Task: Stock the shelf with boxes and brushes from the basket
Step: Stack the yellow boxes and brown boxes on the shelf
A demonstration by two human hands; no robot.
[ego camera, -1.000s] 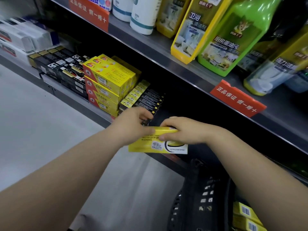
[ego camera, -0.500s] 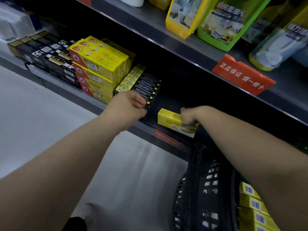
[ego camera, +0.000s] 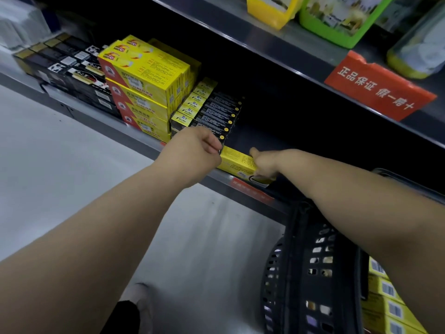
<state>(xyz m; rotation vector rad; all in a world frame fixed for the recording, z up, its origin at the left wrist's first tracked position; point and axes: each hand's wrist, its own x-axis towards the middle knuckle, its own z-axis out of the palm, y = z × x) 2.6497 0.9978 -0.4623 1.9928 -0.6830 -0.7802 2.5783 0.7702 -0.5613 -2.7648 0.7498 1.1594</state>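
While both bare arms reach out over the pale floor, the yellow box lies flat on the lower shelf, at its front edge and just right of a stack of black boxes with yellow ends. The right hand sits on the right end of that box, thumb over the top and fingers curled down its front face, so its grip is closed on the box. The left hand is balled up against the near corner of the black stack. Its fingers are curled, but from here I cannot tell whether its grip has hold of a box or only touches it. Left of the black stack stands a pile of yellow and red boxes. Below the right forearm a black basket holds more yellow boxes with barcodes showing. A red sign hangs off the edge of the upper shelf.
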